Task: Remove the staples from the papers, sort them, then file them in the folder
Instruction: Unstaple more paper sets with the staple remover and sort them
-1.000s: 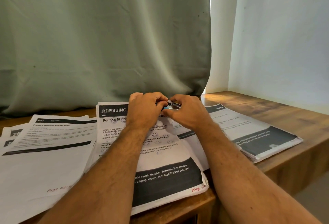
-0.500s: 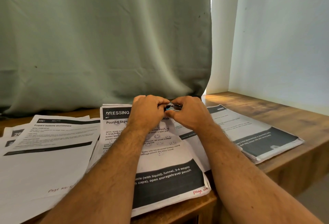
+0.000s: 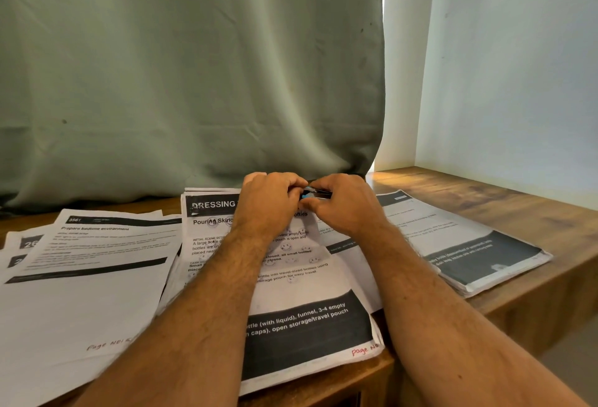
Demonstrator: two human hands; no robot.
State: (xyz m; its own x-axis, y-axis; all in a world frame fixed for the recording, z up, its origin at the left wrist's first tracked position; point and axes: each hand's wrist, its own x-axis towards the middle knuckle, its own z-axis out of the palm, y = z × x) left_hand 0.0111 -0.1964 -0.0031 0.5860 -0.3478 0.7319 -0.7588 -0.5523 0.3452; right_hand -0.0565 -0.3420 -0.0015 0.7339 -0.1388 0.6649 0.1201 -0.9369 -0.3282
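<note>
- Since the earlier frame, both hands have been shifted slightly toward the curtain (image 3: 194, 83); the papers are unmoved.
- A small blue-and-metal staple remover (image 3: 315, 194) is pinched by the right hand (image 3: 343, 206) at the top edge of the "DRESSING" stapled papers (image 3: 291, 277).
- The left hand (image 3: 268, 206) is curled over that sheet's top; what its fingers hold is hidden.
- Loose sheets (image 3: 81, 261) lie left, another paper stack (image 3: 469, 245) right, on the wooden desk (image 3: 534, 212).

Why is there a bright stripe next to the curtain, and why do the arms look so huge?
Head view: daylight slips through the gap beside the curtain, leaving a warm patch on the wooden desk; the wide-angle lens stretches the arms near the bottom edge; small print on the right paper stack is too blurry to read.
</note>
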